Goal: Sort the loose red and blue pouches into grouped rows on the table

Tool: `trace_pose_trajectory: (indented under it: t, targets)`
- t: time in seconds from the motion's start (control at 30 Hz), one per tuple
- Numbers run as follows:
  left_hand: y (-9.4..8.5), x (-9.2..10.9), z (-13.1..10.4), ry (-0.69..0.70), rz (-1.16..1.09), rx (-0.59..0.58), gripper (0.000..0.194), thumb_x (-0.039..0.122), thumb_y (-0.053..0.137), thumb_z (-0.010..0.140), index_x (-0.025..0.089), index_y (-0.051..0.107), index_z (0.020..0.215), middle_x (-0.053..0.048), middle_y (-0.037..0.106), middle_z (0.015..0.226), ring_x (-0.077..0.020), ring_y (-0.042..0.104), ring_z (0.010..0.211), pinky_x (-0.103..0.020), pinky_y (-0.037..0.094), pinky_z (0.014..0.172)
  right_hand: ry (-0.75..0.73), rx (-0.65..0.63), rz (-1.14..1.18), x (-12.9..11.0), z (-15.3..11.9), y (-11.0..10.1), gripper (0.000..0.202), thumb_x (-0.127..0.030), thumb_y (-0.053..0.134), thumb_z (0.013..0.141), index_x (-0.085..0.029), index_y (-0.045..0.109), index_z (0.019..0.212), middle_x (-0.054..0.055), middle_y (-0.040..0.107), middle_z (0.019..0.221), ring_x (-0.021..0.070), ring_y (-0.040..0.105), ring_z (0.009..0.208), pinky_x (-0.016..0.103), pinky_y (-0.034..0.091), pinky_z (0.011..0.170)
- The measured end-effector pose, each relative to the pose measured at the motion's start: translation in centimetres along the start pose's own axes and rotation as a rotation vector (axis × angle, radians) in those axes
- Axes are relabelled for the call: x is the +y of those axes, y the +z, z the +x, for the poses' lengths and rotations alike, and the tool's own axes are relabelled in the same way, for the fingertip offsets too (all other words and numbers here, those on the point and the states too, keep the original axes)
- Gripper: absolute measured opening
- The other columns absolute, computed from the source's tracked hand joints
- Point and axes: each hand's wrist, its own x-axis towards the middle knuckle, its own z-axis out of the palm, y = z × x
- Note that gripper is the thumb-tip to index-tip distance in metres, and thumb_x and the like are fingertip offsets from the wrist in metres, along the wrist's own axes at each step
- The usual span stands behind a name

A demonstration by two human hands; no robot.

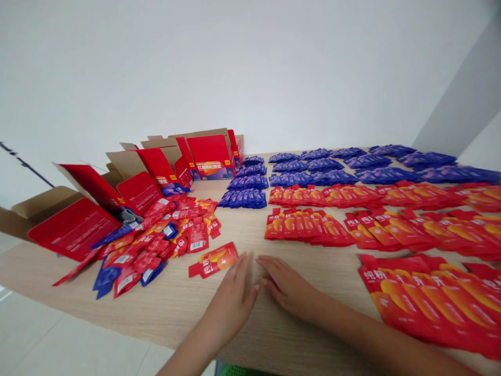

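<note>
My left hand (234, 292) rests low over the table with its fingers stretched out and its thumb apart. Just beyond its fingers lies a single red sachet (218, 259) with an orange print; whether they touch I cannot tell. My right hand (287, 287) faces it across a narrow gap, fingers extended, holding nothing. To the left spreads a loose pile of red sachets (156, 237), with a few blue ones mixed in. Right of my hands, red sachets (307, 225) lie in overlapping rows, the nearest being a large fanned group (430, 297).
Open red cartons (78, 227) stand along the left side, one upright carton (211, 159) at the back. Blue sachets (245, 198) lie in overlapping stacks at the back middle, with more blue stacks (313, 177) at the back right. The wooden table (183, 313) meets a white wall.
</note>
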Motion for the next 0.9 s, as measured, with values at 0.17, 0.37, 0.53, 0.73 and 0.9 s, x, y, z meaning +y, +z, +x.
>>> trace_pose_trajectory:
  t: [0.17,0.37,0.53,0.73,0.9]
  targets:
    - [-4.2,-1.3,4.7,-0.118,0.265,0.091,0.057,0.037,0.055,0.079,0.009,0.048,0.128,-0.018,0.052,0.133,-0.031,0.044,0.127,-0.044,0.033,0.107,0.032,0.063,-0.075,1.2,-0.2,-0.1,0.048,-0.017,0.041,0.086,-0.005,0.047,0.132,0.018,0.046,0.139,0.0251,0.038,0.13,0.043,0.029,0.111]
    - [-5.5,-2.9,5.8,-0.2,0.182,-0.214,0.045,0.039,0.064,0.068,0.011,0.057,0.102,-0.013,0.064,0.104,-0.0281,0.06,0.098,-0.036,0.046,0.084,0.025,0.155,0.054,0.5,0.3,0.0,0.048,-0.016,0.043,0.086,-0.009,0.044,0.133,0.017,0.049,0.135,0.0241,0.042,0.126,0.042,0.032,0.108]
    - [-4.3,1.1,6.2,0.068,-0.172,-0.446,0.021,0.02,0.058,0.065,0.019,0.058,0.086,0.001,0.063,0.085,-0.0172,0.058,0.08,-0.026,0.043,0.069,0.13,0.169,0.186,-0.1,0.6,-1.1,0.037,-0.027,0.048,0.088,-0.013,0.05,0.121,0.015,0.063,0.113,0.0232,0.059,0.1,0.036,0.045,0.086]
    - [-4.1,3.1,10.8,0.045,-0.624,-0.491,0.028,0.024,0.07,0.06,0.018,0.055,0.082,0.005,0.058,0.067,-0.0103,0.052,0.059,-0.021,0.037,0.054,0.245,0.408,0.358,0.8,0.5,-3.2,0.025,-0.037,0.046,0.089,-0.021,0.045,0.07,-0.001,0.057,0.067,0.0143,0.053,0.062,0.024,0.039,0.056]
    - [-2.9,1.9,12.0,-0.156,-1.13,0.117,0.046,0.047,0.073,0.062,0.017,0.055,0.091,0.002,0.063,0.074,-0.0112,0.058,0.065,-0.023,0.044,0.063,0.367,0.751,0.654,0.8,0.5,-4.2,0.032,-0.053,0.043,0.086,-0.023,0.041,0.075,-0.006,0.044,0.056,0.0095,0.043,0.042,0.02,0.03,0.035]
